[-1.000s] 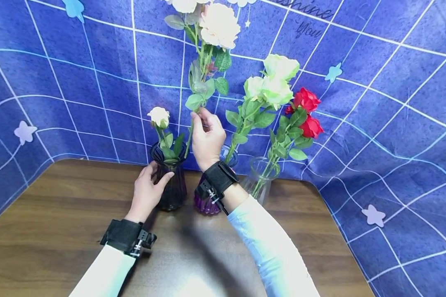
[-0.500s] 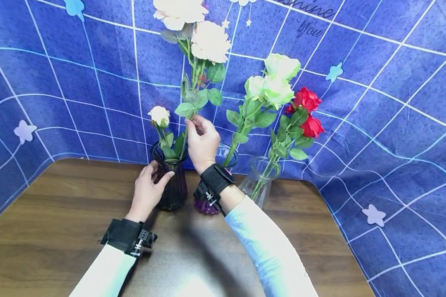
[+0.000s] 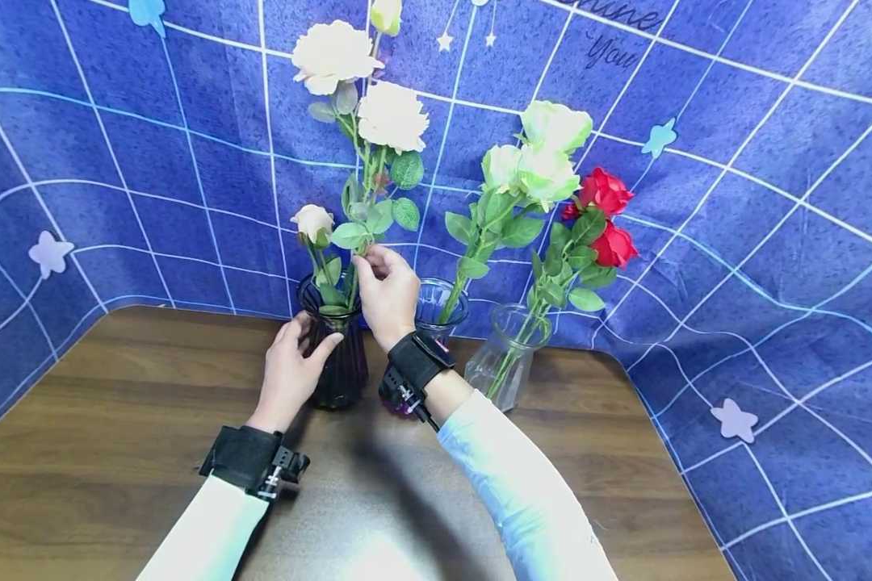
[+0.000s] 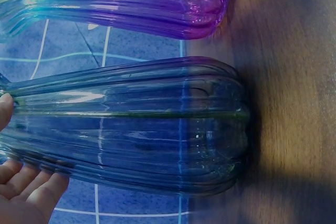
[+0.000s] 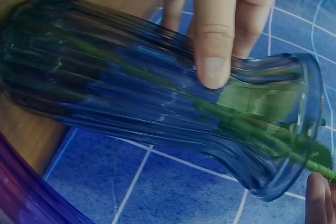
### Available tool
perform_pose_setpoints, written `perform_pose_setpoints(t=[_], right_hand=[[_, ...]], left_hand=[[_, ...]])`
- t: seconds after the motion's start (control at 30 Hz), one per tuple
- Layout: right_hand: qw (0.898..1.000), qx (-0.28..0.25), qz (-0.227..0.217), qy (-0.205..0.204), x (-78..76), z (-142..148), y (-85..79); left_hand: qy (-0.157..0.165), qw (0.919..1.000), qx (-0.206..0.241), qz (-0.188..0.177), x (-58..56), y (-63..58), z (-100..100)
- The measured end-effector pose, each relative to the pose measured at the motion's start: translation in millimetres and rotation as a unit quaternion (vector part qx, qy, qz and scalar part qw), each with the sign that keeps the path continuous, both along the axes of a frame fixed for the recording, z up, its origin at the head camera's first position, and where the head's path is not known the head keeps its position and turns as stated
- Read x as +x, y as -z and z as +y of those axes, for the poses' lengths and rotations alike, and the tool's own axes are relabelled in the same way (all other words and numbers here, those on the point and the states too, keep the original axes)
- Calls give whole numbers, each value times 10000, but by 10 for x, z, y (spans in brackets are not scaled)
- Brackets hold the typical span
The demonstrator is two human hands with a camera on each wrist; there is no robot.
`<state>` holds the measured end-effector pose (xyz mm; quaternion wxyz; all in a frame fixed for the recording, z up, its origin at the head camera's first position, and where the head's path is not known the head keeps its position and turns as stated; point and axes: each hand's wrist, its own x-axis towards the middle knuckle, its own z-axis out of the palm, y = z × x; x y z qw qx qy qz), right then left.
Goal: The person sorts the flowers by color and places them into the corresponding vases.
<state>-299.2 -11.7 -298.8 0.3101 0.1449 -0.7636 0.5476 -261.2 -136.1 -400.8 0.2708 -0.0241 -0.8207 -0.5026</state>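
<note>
My left hand [image 3: 291, 367] grips the neck of a dark ribbed glass vase [image 3: 340, 367], thumb in front and fingers round the far side. Inside that vase stands a short cream rose [image 3: 312, 223]. My right hand [image 3: 387, 292] pinches the green stem of a tall spray of cream artificial peonies [image 3: 394, 117] just above the rim. Two full blooms and a bud top the spray. In the right wrist view, a stem [image 5: 173, 88] runs down inside the dark vase [image 5: 131, 82], and my right fingertips [image 5: 316, 198] show at its mouth.
Right of the dark vase stands a blue-to-purple glass vase [image 3: 442, 303] with pale green roses [image 3: 538, 161], partly behind my right wrist. Farther right, a clear vase [image 3: 505, 371] holds red roses [image 3: 605, 194]. A blue grid-patterned cloth [image 3: 189, 161] hangs behind the wooden table [image 3: 153, 387].
My right hand has moved down and left with the peony spray, its stem sinking into the dark vase. My left hand stays on the vase.
</note>
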Motion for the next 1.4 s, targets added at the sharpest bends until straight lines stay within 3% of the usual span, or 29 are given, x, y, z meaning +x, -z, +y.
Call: perform_pose_setpoints(t=[0.43,0.7,1.4], right_hand=[[9985,407,-244,-259,86,5,89],[9946,766,-683,-120,104,-18,85],[9943,558,-904,44,128,-26,63]], left_hand=[[-57,10000,-43,-10,-16,20,-1],[-63,10000,-76,-8,-22,11,-5],[-32,10000,38,4,-2,-5,6]])
